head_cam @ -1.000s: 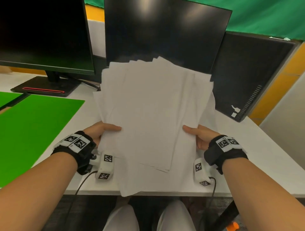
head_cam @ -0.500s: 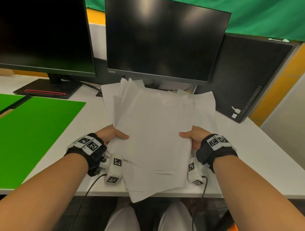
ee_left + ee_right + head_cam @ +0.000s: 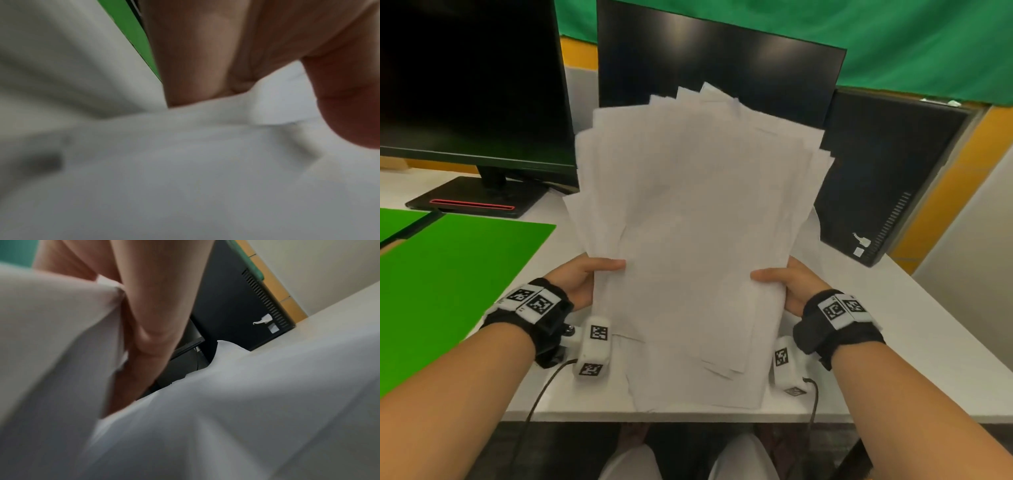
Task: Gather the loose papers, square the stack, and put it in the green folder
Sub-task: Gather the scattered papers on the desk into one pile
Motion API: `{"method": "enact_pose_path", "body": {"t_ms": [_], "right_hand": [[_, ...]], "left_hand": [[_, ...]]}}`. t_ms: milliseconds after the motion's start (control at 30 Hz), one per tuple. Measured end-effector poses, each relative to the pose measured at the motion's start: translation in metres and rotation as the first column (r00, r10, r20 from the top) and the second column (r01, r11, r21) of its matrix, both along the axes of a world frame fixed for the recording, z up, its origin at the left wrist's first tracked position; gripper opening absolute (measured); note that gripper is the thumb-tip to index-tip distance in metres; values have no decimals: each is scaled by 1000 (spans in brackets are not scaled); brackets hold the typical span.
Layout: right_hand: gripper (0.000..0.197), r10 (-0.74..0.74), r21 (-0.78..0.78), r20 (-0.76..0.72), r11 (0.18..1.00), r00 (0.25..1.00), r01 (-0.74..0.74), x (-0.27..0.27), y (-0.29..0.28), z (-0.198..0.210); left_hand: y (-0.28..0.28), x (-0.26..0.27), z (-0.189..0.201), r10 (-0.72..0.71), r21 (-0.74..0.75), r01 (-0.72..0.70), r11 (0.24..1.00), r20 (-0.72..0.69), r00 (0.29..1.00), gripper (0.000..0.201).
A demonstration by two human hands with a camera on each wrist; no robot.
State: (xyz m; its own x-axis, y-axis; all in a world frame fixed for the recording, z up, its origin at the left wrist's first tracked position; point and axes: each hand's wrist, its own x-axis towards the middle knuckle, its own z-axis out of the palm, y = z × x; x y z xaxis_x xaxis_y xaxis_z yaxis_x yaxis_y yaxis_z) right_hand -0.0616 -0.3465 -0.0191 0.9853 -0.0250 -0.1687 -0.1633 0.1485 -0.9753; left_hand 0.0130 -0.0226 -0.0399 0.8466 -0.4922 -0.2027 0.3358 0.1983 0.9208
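A loose, uneven stack of white papers (image 3: pixel 695 240) stands nearly upright above the near edge of the desk, its top corners fanned out. My left hand (image 3: pixel 585 277) grips its left edge, thumb on the front sheet. My right hand (image 3: pixel 787 281) grips the right edge the same way. The fingers behind the sheets are hidden in the head view. The green folder (image 3: pixel 448 284) lies open and flat on the desk to the left. Both wrist views are blurred, showing fingers (image 3: pixel 195 56) against paper (image 3: pixel 185 162) and fingers (image 3: pixel 148 321) beside sheets (image 3: pixel 246 402).
Two dark monitors (image 3: pixel 469 78) (image 3: pixel 715 72) stand behind the papers, the left one on a black base (image 3: pixel 476 202). A black computer case (image 3: pixel 887 178) leans at the right. The white desk (image 3: pixel 914 329) edge runs just under my wrists.
The stack dropped low toward the desk half a second ago, and has now risen again and stands taller in front of the middle monitor. Both hands kept their hold.
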Motion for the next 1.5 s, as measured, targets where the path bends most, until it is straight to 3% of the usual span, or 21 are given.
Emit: {"method": "enact_pose_path", "body": {"t_ms": [100,200,267,367,467,600,667,767,900,1000,1033,1100,1167,1233,1300,1367,1433,1500], "right_hand": [[48,-26,-69,-59,997,998,22,9,15,1],[46,-68,-169,-110,984,992,48,12,24,-2],[35,-28,-133,-90,991,996,16,9,22,-4],[40,52,-6,-30,999,998,-53,4,18,-4],[42,112,90,20,989,993,-113,5,20,-2],[49,162,132,48,977,986,-167,3,23,6],[65,156,148,63,975,986,-164,0,21,8],[39,116,115,19,986,993,-118,4,18,6],[48,-2,-217,-157,976,988,-32,22,21,-5],[72,-72,-591,-303,797,950,-129,37,22,-16],[75,-95,-660,-339,733,936,-165,37,25,-17],[68,-104,-694,-322,702,941,-160,36,31,-17],[50,-51,-551,-225,830,973,-84,29,30,-13],[44,-45,-270,-124,963,991,10,17,25,-10],[44,-42,-92,-74,995,996,35,10,17,-10],[40,-54,-57,-106,997,993,48,9,13,-12],[47,-100,-257,-205,965,974,45,13,15,-13],[69,-186,-503,-278,864,942,22,22,18,-17]], "left_hand": [[-15,-3,6,7,168,-4,986,-18,1000,88],[-24,-7,7,70,261,-60,964,-29,997,54],[-19,-7,3,73,242,-62,968,-39,997,69],[-11,0,-4,35,155,-26,987,-53,998,96],[-12,3,-4,15,52,-11,999,-69,997,84],[-17,-1,0,43,13,-42,999,-86,995,49],[-19,2,-1,126,14,-125,992,-59,990,59],[-17,2,-2,137,46,-136,990,-26,990,89],[-21,-2,-2,55,94,-50,994,-45,998,74],[-31,-9,0,60,221,-53,974,-25,998,43],[-34,-11,1,68,258,-58,964,-29,997,37],[-36,-11,0,96,317,-84,945,-25,995,39],[-34,-10,0,124,354,-113,929,-8,992,47],[-29,-7,-1,191,346,-179,921,0,982,51],[-26,-4,0,261,303,-245,921,-12,965,50],[-26,-5,4,256,276,-244,930,-9,967,46],[-29,-7,8,214,277,-199,940,-23,977,50],[-30,-3,3,174,311,-159,937,-22,984,69]]}}
